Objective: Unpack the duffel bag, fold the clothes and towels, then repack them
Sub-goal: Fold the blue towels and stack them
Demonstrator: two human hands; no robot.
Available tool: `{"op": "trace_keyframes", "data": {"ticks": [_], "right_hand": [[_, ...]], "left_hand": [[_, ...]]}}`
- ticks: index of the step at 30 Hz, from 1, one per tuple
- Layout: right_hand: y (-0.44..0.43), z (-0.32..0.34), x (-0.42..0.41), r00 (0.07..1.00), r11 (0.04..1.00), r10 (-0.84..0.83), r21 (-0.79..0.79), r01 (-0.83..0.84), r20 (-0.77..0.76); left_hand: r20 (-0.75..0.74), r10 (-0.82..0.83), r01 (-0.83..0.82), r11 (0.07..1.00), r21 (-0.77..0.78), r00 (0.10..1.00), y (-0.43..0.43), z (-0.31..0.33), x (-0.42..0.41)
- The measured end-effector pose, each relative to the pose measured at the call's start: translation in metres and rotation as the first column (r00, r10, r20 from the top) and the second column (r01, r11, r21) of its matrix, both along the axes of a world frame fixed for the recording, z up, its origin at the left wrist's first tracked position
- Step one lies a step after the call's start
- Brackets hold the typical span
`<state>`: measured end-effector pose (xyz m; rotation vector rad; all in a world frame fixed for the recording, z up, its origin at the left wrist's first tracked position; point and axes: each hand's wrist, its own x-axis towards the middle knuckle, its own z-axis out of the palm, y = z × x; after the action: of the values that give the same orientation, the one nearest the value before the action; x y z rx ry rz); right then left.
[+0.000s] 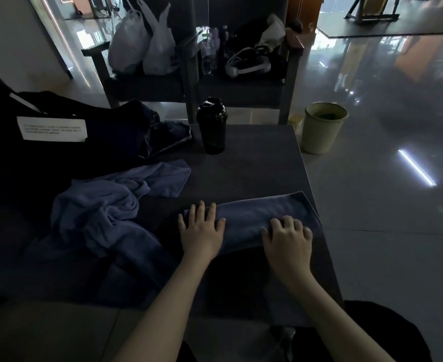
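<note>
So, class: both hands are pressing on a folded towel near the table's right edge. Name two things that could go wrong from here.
1. The folded towel under the left hand and right hand lies close to the table edge; a push could slide it off.
2. The black bottle stands near the crumpled towel; pulling that towel across might tip it.

Duffel bag (19,158) cut off by left edge, lost in shadow; text on its white label (52,129) too small to read. Part of folded towel (262,218) hidden under both hands. Forearms cut by bottom edge. Bin (322,128) contents unclear.
</note>
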<state>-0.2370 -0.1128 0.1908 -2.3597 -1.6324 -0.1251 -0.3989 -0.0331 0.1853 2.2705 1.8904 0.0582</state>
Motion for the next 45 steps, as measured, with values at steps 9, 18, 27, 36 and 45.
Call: {"op": "trace_keyframes", "data": {"ticks": [9,18,27,36,45], "right_hand": [[0.025,0.015,0.034,0.991,0.977,0.120,-0.184,-0.107,0.061],[-0.027,0.007,0.018,0.909,0.905,0.411,-0.089,-0.416,-0.065],[-0.083,0.001,0.023,0.812,0.783,0.573,-0.222,-0.581,-0.107],[-0.095,0.007,0.007,0.847,0.846,0.529,-0.039,-0.531,-0.046],[-0.069,0.006,0.015,0.766,0.934,0.358,0.207,-0.293,-0.533]], "left_hand": [[-0.082,-0.092,0.092,0.996,0.001,0.992,-0.031,0.018,-0.009],[0.000,-0.138,0.138,0.987,-0.082,0.990,-0.064,0.031,-0.008],[0.461,0.184,0.036,0.903,-0.428,0.868,-0.084,0.052,-0.021],[0.628,0.702,0.064,0.648,-0.759,0.335,-0.080,0.075,-0.019],[0.689,0.464,0.121,0.775,-0.620,0.557,-0.069,0.074,-0.023]]}}
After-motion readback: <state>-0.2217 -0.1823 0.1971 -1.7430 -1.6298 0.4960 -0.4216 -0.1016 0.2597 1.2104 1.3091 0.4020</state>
